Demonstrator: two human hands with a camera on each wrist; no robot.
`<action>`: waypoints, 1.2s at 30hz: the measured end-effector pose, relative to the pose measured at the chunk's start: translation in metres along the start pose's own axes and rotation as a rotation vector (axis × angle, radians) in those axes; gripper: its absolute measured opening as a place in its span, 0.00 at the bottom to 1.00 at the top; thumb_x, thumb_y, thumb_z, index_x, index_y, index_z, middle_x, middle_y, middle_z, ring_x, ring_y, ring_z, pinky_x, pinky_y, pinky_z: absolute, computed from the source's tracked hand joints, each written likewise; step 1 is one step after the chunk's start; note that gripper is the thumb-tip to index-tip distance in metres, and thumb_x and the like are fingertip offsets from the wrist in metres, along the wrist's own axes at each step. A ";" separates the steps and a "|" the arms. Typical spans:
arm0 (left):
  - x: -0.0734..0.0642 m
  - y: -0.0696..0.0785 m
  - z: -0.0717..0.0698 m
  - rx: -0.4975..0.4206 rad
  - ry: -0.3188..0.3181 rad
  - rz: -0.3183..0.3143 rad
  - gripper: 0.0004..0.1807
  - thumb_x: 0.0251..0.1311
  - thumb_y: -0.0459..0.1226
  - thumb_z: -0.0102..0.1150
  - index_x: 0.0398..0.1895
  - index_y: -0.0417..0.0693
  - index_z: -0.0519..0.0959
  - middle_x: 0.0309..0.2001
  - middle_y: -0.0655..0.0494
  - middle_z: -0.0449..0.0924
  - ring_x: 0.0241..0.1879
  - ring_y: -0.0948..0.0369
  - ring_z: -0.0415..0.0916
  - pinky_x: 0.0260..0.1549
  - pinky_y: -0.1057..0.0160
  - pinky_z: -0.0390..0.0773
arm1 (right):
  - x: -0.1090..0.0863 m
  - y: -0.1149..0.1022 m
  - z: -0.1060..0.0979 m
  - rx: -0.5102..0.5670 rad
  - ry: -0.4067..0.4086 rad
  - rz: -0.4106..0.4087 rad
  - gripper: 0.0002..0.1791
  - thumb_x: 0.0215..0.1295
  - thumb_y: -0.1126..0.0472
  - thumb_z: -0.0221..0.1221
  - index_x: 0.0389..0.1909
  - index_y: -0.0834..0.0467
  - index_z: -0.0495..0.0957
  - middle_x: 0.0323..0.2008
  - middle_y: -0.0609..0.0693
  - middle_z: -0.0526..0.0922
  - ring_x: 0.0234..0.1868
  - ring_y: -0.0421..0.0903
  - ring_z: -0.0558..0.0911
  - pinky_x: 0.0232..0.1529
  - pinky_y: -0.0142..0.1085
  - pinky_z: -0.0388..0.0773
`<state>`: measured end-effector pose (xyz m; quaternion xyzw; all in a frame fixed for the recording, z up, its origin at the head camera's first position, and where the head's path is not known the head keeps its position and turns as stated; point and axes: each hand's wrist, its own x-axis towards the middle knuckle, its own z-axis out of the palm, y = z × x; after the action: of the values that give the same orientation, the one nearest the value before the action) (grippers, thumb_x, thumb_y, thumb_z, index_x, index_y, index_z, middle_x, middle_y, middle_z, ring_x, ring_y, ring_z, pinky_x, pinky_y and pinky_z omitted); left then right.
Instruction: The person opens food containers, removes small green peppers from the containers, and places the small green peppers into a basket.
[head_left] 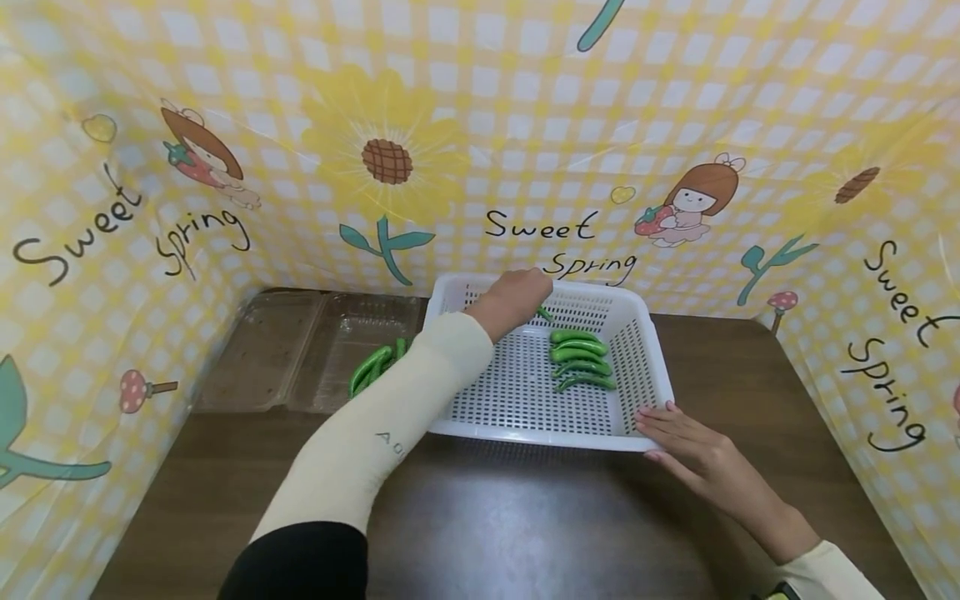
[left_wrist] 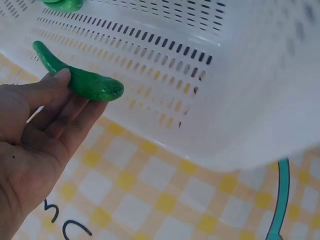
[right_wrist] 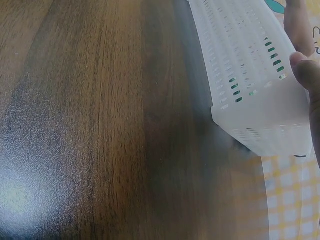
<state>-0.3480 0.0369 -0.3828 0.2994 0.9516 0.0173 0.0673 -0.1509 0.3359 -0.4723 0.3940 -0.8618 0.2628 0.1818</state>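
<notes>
My left hand is over the back of a white plastic basket and pinches a green chili pepper between thumb and fingers. In the head view only a bit of that pepper shows below the hand. Several green chili peppers lie in a column on the basket floor, right of the middle. My right hand holds the basket's front right corner, its fingers over the rim and its thumb on the outer wall. In the right wrist view the thumb shows at the rim.
Left of the basket lies an opened clear plastic box on the brown table. More green chili peppers are in its right half, partly hidden by my left sleeve. A yellow checked cloth hangs behind and at both sides.
</notes>
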 end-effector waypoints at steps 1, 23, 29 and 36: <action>0.002 0.001 0.001 0.006 -0.008 -0.008 0.11 0.72 0.26 0.51 0.44 0.46 0.82 0.45 0.51 0.84 0.37 0.59 0.77 0.38 0.63 0.81 | 0.000 0.000 0.000 0.001 0.002 0.002 0.22 0.70 0.56 0.64 0.62 0.57 0.82 0.59 0.56 0.85 0.68 0.43 0.78 0.78 0.34 0.59; 0.022 0.011 0.061 0.150 0.020 -0.058 0.12 0.70 0.28 0.57 0.50 0.51 0.84 0.50 0.56 0.85 0.51 0.59 0.83 0.55 0.60 0.82 | 0.003 0.003 0.001 0.001 0.040 -0.024 0.22 0.75 0.49 0.58 0.60 0.58 0.82 0.58 0.56 0.86 0.67 0.45 0.79 0.77 0.34 0.61; 0.025 0.011 0.072 0.121 -0.033 -0.076 0.13 0.68 0.28 0.59 0.49 0.51 0.85 0.50 0.55 0.86 0.54 0.57 0.81 0.60 0.59 0.80 | 0.002 0.002 0.002 0.003 0.039 -0.019 0.22 0.74 0.50 0.58 0.61 0.58 0.82 0.58 0.58 0.86 0.67 0.44 0.79 0.77 0.34 0.60; 0.026 0.012 0.076 0.237 -0.027 -0.042 0.12 0.70 0.29 0.57 0.46 0.53 0.86 0.49 0.56 0.87 0.52 0.59 0.82 0.57 0.60 0.82 | 0.001 0.001 0.001 -0.007 0.039 -0.008 0.22 0.73 0.50 0.60 0.61 0.58 0.82 0.58 0.56 0.86 0.67 0.44 0.79 0.77 0.34 0.61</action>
<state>-0.3523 0.0612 -0.4601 0.2856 0.9520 -0.1007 0.0446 -0.1525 0.3358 -0.4733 0.3917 -0.8573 0.2667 0.2011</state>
